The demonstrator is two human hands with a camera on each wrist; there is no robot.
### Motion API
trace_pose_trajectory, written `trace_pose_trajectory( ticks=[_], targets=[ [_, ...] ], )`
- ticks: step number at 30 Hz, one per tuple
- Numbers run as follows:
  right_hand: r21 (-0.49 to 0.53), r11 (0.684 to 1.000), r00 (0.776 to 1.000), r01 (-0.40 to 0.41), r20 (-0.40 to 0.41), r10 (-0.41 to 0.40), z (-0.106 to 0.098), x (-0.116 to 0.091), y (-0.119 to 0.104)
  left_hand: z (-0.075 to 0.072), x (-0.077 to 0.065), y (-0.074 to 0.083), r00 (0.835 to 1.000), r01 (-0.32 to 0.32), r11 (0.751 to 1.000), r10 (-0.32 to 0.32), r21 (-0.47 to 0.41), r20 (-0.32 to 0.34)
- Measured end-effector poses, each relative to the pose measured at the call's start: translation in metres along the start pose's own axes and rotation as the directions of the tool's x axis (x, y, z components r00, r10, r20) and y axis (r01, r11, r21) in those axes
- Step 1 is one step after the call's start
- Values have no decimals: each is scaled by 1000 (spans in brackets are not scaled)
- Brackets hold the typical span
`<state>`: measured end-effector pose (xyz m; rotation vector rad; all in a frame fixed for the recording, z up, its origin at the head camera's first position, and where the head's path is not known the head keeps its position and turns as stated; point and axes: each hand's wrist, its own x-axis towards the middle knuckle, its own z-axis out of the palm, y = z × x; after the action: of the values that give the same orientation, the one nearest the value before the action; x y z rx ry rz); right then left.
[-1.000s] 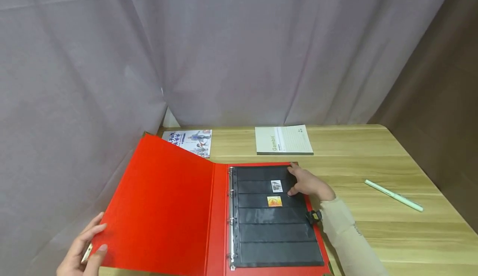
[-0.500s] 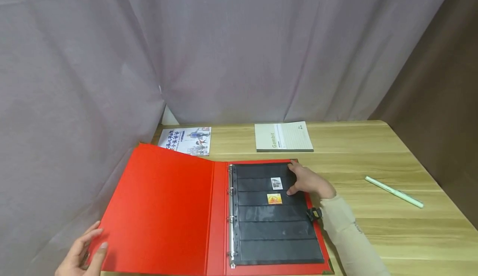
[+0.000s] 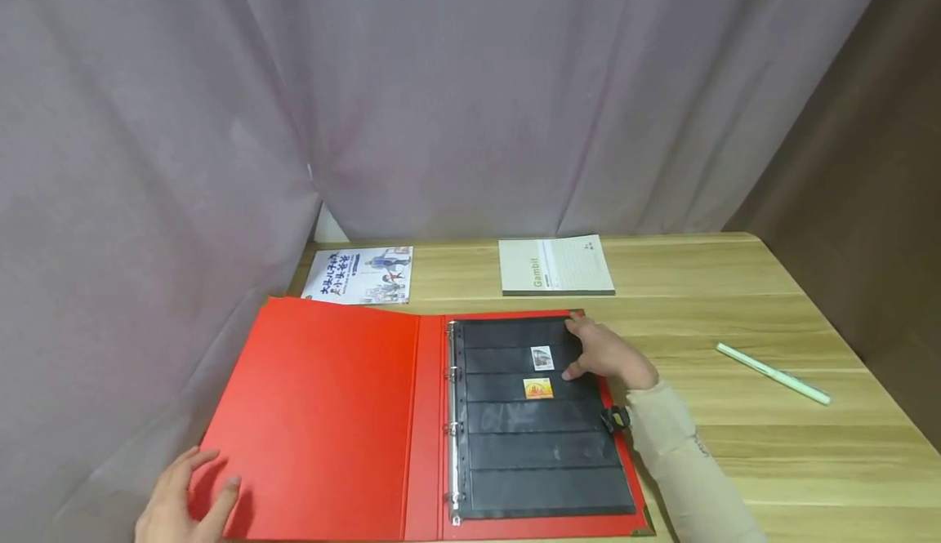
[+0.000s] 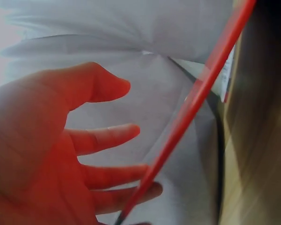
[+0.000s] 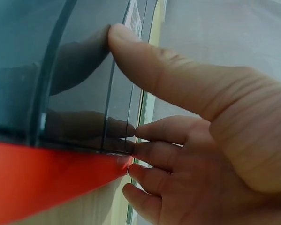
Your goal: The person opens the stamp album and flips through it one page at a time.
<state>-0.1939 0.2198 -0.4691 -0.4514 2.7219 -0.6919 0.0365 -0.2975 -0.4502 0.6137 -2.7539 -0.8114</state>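
A red ring-binder stamp album (image 3: pixel 316 420) lies spread out, its front cover to the left. Black pocket pages (image 3: pixel 547 453) sit on metal rings (image 3: pixel 453 429) to the right. Two stamps are in the pockets: a grey-and-white stamp (image 3: pixel 541 358) and a yellow-orange stamp (image 3: pixel 538 389) below it. By the cover's lower left edge is my left hand (image 3: pixel 184 502), thumb and fingers spread; in the left wrist view its fingertips (image 4: pixel 147 171) meet the cover edge. My right hand (image 3: pixel 606 355) rests on the upper right of the page, its thumb tip (image 5: pixel 124 35) touching the black surface.
A picture booklet (image 3: pixel 360 275) lies at the back left of the wooden table (image 3: pixel 735 453), behind the cover. A pale Gambit notepad (image 3: pixel 556 265) is at the back middle. To the right lies a light green pen (image 3: pixel 772 373). Grey curtain (image 3: pixel 456 102) hangs behind.
The red cover has come down flatter on the left, uncovering more of the booklet. My left hand has moved slightly right, its fingers loosening from the cover's edge. The right hand stays in place.
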Motion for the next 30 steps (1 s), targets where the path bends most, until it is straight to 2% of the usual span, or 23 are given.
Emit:
trace_pose_trajectory(
  ticks=[5, 7, 11, 17, 20, 27, 30],
  targets=[
    [-13, 1000, 1000, 7, -20, -7, 1, 1, 1, 5, 5, 5, 993, 40, 999, -41, 7, 110],
    [-9, 1000, 1000, 5, -26, -5, 1, 1, 1, 7, 6, 6, 991, 49, 999, -50, 5, 127],
    [-12, 1000, 999, 10, -36, -11, 2, 0, 4, 12, 9, 10, 993, 17, 1000, -14, -21, 117],
    [-18, 1000, 999, 11, -33, -11, 3, -3, 5, 18, 11, 19, 988, -111, 992, 118, -67, 95],
    [-2, 1000, 1000, 6, -30, -6, 2, -4, 4, 19, 14, 26, 978, -180, 979, 189, -99, 89],
    [26, 1000, 999, 12, -40, -11, 0, -4, 4, 16, 25, 49, 951, -282, 947, 297, -153, 87],
    [29, 1000, 1000, 5, -31, -4, 1, -5, 4, 20, 28, 60, 937, -303, 939, 325, -162, 130]
  ],
)
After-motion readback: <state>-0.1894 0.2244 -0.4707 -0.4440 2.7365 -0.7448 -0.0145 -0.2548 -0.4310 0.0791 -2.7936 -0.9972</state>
